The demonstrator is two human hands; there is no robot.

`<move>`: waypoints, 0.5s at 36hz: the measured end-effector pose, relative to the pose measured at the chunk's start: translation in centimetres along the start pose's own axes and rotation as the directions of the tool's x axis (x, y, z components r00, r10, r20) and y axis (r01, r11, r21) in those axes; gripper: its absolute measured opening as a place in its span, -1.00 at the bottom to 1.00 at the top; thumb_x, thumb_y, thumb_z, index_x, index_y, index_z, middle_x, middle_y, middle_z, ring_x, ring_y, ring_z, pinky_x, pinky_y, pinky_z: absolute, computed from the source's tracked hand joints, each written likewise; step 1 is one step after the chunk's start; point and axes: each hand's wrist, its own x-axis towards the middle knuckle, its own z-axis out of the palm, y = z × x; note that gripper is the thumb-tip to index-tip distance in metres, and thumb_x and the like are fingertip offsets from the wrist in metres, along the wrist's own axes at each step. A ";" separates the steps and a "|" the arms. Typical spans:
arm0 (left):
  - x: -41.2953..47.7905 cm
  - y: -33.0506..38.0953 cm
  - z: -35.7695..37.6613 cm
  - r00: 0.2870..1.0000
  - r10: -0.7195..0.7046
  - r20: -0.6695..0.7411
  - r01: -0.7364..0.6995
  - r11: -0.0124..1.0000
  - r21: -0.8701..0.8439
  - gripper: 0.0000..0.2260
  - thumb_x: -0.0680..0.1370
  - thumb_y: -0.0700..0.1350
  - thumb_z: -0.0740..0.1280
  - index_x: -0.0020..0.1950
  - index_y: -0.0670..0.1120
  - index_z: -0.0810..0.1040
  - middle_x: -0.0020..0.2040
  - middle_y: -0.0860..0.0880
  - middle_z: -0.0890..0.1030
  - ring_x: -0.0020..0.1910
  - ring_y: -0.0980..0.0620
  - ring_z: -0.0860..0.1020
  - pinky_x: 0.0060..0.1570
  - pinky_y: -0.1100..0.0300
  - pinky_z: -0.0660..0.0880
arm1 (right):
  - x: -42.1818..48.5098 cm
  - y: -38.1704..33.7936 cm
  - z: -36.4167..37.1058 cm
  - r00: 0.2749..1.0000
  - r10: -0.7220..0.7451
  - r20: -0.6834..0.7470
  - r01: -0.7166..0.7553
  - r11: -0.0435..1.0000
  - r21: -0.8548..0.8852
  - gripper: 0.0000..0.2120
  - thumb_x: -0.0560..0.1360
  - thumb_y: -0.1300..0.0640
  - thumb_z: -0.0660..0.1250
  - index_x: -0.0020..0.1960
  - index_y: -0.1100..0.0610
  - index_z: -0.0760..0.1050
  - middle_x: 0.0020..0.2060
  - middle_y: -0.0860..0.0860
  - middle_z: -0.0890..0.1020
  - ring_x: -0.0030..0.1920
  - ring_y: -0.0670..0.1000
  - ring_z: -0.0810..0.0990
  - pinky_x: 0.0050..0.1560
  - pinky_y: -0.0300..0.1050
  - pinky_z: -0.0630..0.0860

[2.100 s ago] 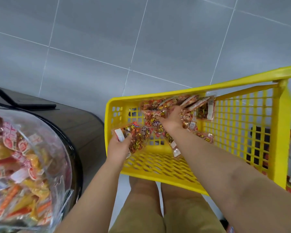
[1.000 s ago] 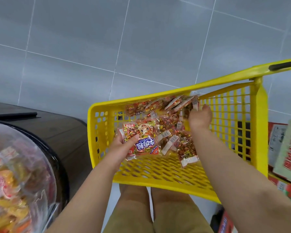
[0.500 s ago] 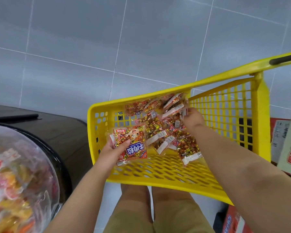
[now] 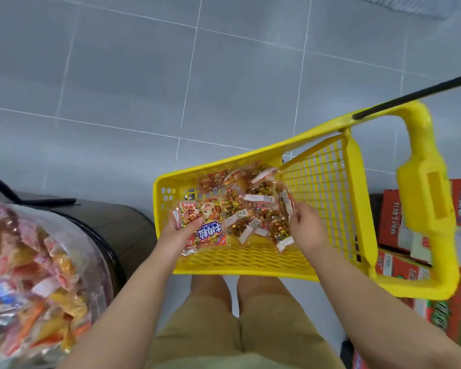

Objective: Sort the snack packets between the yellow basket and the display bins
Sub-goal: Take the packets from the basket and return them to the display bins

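A yellow basket (image 4: pixel 250 266) sits on the grey floor in front of my knees. Several red and gold snack packets (image 4: pixel 253 206) lie heaped at its far end. My left hand (image 4: pixel 180 231) grips a small stack of packets (image 4: pixel 204 225) over the basket's left side, the top one showing a blue label. My right hand (image 4: pixel 302 226) reaches into the pile and pinches the white edge of a packet (image 4: pixel 286 202). A clear round display bin (image 4: pixel 37 275) full of mixed snacks stands at the lower left.
The basket's yellow handle (image 4: pixel 423 203) with a black bar (image 4: pixel 415 95) rises at the right. Red and green cartons (image 4: pixel 399 227) are stacked behind it on the right. A dark brown stand (image 4: pixel 109 222) carries the bin at left. My knees (image 4: pixel 237 315) are below the basket.
My left hand has kept its hold on the blue-labelled stack. My right hand moved from the pile's far right down to its near right edge and took a packet's edge.
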 end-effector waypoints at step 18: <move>-12.6 2.2 -0.1 0.985 0.100 0.143 -0.017 0.871 -0.490 -0.78 0.43 -0.04 0.39 0.04 -0.04 0.64 0.00 -0.13 0.70 -0.10 -0.10 0.69 -0.25 0.04 0.62 | -11.1 -9.8 -7.2 0.755 -0.653 0.059 0.555 0.685 0.472 -0.64 0.47 0.40 0.33 0.20 0.09 0.50 0.23 -0.11 0.32 0.30 -0.02 0.33 0.30 -0.38 0.24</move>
